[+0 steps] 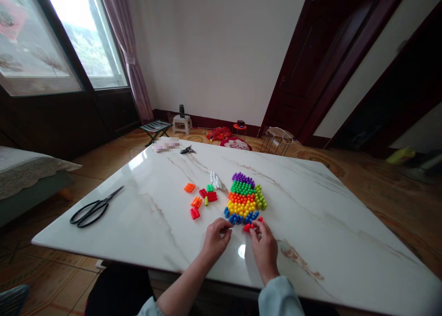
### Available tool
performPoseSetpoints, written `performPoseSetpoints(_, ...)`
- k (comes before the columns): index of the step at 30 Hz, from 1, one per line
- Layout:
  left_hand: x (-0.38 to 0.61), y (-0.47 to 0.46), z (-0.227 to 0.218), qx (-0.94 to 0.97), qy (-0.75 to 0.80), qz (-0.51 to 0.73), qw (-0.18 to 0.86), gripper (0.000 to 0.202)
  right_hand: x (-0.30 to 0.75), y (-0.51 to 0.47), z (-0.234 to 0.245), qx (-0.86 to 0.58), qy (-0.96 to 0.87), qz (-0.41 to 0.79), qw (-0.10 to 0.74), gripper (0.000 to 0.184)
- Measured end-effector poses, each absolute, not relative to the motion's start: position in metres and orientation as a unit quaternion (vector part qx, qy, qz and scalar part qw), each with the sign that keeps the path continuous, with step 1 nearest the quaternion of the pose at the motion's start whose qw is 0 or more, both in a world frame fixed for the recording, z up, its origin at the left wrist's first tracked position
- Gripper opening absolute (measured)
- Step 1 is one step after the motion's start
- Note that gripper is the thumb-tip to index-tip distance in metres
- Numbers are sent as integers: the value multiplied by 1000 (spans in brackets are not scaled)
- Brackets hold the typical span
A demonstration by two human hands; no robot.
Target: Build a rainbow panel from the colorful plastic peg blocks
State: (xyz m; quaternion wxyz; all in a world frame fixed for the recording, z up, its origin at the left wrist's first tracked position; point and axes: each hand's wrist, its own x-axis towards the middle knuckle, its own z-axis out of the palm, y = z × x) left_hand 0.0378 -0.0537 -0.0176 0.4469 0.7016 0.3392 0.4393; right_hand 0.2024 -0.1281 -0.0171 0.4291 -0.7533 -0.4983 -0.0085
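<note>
A flat cluster of joined plastic pegs (244,198) lies on the white marble table (145,224), in rows of purple, green, orange, yellow and blue. My right hand (264,247) sits at its near edge, fingers pinched on a red peg (247,227). My left hand (217,240) rests just left of it, fingers curled, fingertips close to the blue row; what it holds, if anything, is hidden. Loose pegs lie to the left: orange (189,187), red (194,213), green (209,187) and white (216,180).
Black scissors (94,208) lie near the table's left edge. A small dark clip (187,149) and a pale cloth (165,144) sit at the far edge. Beyond are a folding stool (156,127), a white stool (182,122), a wire rack (278,138) and a bed (24,178).
</note>
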Motion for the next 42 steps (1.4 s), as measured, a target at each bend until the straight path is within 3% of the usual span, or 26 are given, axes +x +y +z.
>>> performPoseSetpoints(11, 35, -56, -13, 738, 341, 403, 420, 22, 203, -122, -6, -705, -499, -93, 495, 21)
performPoseSetpoints(14, 36, -57, -14, 738, 345, 403, 417, 23, 221, -124, -2, -757, -470, -104, 442, 27)
performPoseSetpoints(17, 37, -57, -14, 735, 350, 407, 414, 23, 235, -120, -3, -805, -471, -47, 357, 43)
performPoseSetpoints(20, 37, -57, -12, 732, 352, 409, 416, 23, 239, -115, -6, -821, -466, 20, 329, 50)
performPoseSetpoints(25, 37, -56, -11, 734, 350, 406, 416, 22, 236, -114, -7, -822, -450, 43, 346, 49)
performPoseSetpoints(32, 36, -54, -20, 737, 349, 403, 415, 21, 226, -135, -7, -813, -454, 71, 356, 27)
performPoseSetpoints(42, 37, -54, -16, 733, 354, 403, 419, 20, 208, -128, -10, -770, -435, 113, 453, 45)
